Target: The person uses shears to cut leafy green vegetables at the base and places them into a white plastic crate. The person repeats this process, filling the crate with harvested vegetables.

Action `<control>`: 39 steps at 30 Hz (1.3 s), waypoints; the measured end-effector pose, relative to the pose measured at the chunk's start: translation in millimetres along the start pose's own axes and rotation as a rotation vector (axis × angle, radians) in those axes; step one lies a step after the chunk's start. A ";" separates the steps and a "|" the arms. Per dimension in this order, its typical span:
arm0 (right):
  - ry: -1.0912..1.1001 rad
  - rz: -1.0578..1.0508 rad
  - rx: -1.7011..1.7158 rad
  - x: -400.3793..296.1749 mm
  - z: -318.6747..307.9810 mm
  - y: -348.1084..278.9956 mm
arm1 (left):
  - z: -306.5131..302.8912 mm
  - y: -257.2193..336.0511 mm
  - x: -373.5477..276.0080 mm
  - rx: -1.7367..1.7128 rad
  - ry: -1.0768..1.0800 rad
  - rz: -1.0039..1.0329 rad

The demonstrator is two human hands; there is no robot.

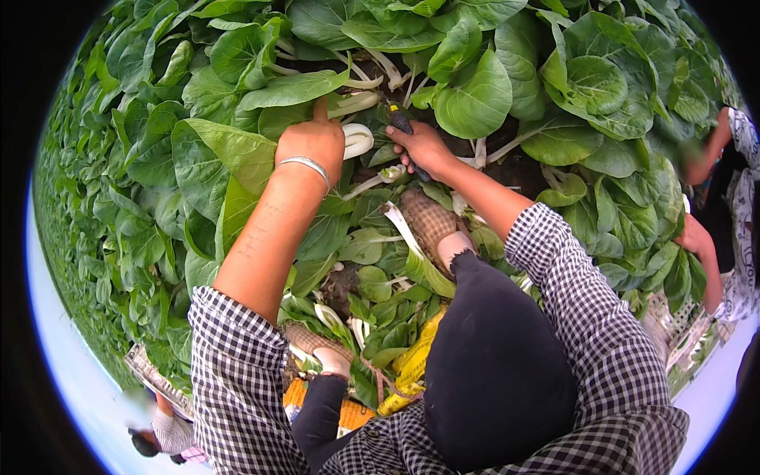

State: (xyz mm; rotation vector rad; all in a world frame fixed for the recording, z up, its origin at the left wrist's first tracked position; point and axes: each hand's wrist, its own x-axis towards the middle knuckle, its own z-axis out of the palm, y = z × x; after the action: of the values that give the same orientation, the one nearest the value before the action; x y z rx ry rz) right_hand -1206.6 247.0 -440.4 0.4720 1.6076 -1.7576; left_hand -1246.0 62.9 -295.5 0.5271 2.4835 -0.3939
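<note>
My left hand (312, 145), with a silver bangle at the wrist, grips a leafy green like pak choi. Its curved white stalk (358, 141) juts out on the right of the fist, and a broad leaf (234, 151) spreads out on the left. The index finger points up under another leaf. In my right hand (424, 148) is the dark handle (401, 120) of a knife-like tool with a yellow mark. Its tip reaches the white stalks (354, 102) of a plant just above; the blade is mostly hidden among them.
Dense leafy plants (594, 89) fill the field ahead and to both sides. Cut leaves and stalks (371, 282) lie around my checked shoes (424, 214). A yellow sack (415, 362) lies between my legs. Another person's hand (694, 234) holds greens at right; crates (157, 380) stand lower left near another person.
</note>
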 end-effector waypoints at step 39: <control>-0.544 -0.205 0.564 -144.5 28.0 -72.5 | 48.1 94.3 -166.0 -1.671 0.440 -0.073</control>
State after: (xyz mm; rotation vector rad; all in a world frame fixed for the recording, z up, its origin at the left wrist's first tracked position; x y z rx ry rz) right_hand -1152.4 254.7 -285.7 0.0563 0.7959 -2.2523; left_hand -1054.6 80.5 -252.6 -0.2342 2.2220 1.7743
